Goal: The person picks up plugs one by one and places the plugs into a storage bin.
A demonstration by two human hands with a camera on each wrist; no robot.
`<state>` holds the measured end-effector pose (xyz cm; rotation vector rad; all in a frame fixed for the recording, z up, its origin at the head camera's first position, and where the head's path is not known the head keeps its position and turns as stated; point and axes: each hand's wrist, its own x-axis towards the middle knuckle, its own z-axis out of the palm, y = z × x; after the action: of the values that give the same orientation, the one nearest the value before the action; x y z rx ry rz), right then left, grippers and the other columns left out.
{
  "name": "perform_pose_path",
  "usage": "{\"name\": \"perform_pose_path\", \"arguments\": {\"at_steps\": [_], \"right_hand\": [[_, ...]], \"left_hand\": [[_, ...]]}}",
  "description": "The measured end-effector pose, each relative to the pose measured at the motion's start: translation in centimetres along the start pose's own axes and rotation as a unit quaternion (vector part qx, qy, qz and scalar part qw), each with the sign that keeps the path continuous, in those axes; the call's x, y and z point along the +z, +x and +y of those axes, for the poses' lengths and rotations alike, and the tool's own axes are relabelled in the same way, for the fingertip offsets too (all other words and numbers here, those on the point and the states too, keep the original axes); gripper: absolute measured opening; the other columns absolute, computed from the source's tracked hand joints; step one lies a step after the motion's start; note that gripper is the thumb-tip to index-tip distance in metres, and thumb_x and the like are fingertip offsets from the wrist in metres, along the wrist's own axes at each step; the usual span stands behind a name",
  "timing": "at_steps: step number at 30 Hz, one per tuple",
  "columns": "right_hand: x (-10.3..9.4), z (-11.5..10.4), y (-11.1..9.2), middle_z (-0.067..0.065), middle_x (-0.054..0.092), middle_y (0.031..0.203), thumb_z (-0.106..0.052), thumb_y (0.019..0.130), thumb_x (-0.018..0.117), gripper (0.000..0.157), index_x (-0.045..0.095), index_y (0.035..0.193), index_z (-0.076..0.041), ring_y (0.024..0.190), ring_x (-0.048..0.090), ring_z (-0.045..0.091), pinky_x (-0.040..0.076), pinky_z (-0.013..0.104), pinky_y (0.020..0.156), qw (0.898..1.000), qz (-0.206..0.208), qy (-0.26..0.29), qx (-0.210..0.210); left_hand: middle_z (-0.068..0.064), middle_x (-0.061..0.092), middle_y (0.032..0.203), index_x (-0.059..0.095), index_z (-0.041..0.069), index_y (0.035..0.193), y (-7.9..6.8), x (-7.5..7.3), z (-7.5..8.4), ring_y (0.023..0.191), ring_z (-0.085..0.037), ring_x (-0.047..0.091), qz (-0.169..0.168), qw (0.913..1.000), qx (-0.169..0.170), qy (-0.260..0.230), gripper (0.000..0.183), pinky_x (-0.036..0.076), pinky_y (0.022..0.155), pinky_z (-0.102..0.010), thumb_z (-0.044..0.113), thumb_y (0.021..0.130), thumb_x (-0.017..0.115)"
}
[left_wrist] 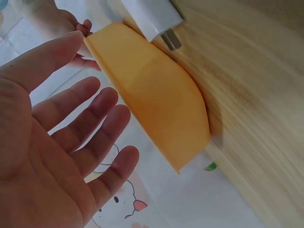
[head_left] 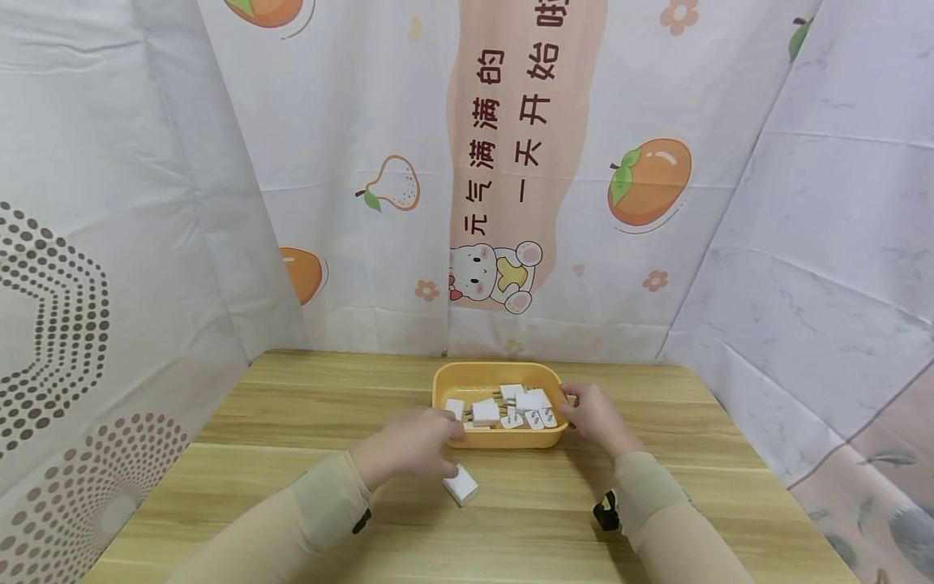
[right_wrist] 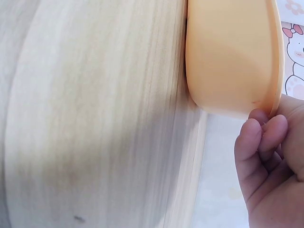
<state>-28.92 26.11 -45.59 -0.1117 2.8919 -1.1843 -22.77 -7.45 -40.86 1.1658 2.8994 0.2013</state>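
A yellow plastic basket (head_left: 503, 440) stands toward the back of the table, holding several white plug chargers (head_left: 486, 413), some with their metal prongs up. My right hand (head_left: 597, 418) pinches the basket's right rim; thumb and fingertips meet at the edge in the right wrist view. Over the basket's front left corner hovers my left hand (head_left: 412, 444), slightly blurred. The left wrist view shows its fingers (left_wrist: 95, 137) spread and loosely bent, with nothing held. One white charger (head_left: 460, 485) lies on the table in front of the basket, its metal prong (left_wrist: 171, 40) visible from the left wrist.
The wood-grain table (head_left: 525, 519) is backed by a printed curtain (head_left: 365, 268) with fruit and a cartoon bear. More cloth hangs at the left (head_left: 168, 243) and right (head_left: 824, 268). A black device (head_left: 606, 513) sits at my right wrist.
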Motion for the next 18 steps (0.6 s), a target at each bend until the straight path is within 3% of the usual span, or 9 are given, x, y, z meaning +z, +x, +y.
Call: {"name": "perform_pose_path", "arguments": {"at_steps": [2, 4, 9, 13, 18], "right_hand": [[0.0, 0.0, 0.0, 0.015, 0.061, 0.066, -0.008, 0.097, 0.062, 0.045, 0.057, 0.141, 0.002, 0.037, 0.044, 0.015, 0.047, 0.034, 0.043, 1.000, 0.001, 0.002, 0.001], [0.0, 0.0, 0.0, 0.013, 0.061, 0.065, -0.007, 0.097, 0.063, 0.045, 0.057, 0.140, 0.002, 0.037, 0.044, 0.015, 0.047, 0.034, 0.043, 1.000, 0.002, 0.003, 0.002], [0.1, 0.0, 0.0, 0.008, 0.058, 0.062, -0.007, 0.096, 0.063, 0.045, 0.057, 0.140, 0.002, 0.037, 0.045, 0.015, 0.047, 0.034, 0.043, 1.000, 0.003, 0.004, 0.003], [0.1, 0.0, 0.0, 0.009, 0.058, 0.063, -0.007, 0.097, 0.062, 0.045, 0.057, 0.141, 0.002, 0.038, 0.044, 0.015, 0.047, 0.034, 0.043, 1.000, 0.003, 0.006, 0.006], [0.1, 0.0, 0.0, 0.009, 0.057, 0.062, -0.007, 0.097, 0.062, 0.046, 0.056, 0.141, 0.002, 0.037, 0.043, 0.015, 0.047, 0.034, 0.043, 1.000, 0.003, 0.009, 0.008]], "left_hand": [[0.004, 0.068, 0.119, 0.076, 0.020, 0.114, 0.0, 0.2, 0.2, 0.105, -0.017, 0.065, -0.005, 1.0000, 0.002, 0.000, 0.036, 0.053, 0.086, -0.038, 0.033, 0.081, 0.081], [0.005, 0.068, 0.114, 0.075, 0.020, 0.107, 0.0, 0.5, 0.2, 0.095, -0.014, 0.064, -0.007, 0.9999, 0.010, -0.001, 0.028, 0.053, 0.079, -0.035, 0.030, 0.081, 0.080], [0.008, 0.060, 0.090, 0.071, 0.020, 0.092, 0.1, 1.2, 0.3, 0.068, -0.007, 0.048, -0.010, 0.9994, 0.028, -0.017, 0.018, 0.042, 0.058, -0.027, 0.022, 0.077, 0.080], [0.010, 0.063, 0.098, 0.076, 0.020, 0.104, 0.0, 1.7, 0.3, 0.075, -0.004, 0.052, -0.017, 0.9993, 0.025, -0.022, 0.028, 0.045, 0.064, -0.026, 0.022, 0.077, 0.082], [0.009, 0.067, 0.117, 0.076, 0.020, 0.114, 0.0, 2.4, 0.4, 0.097, -0.006, 0.061, -0.031, 0.9988, 0.019, -0.034, 0.035, 0.051, 0.078, -0.030, 0.021, 0.079, 0.081]]}}
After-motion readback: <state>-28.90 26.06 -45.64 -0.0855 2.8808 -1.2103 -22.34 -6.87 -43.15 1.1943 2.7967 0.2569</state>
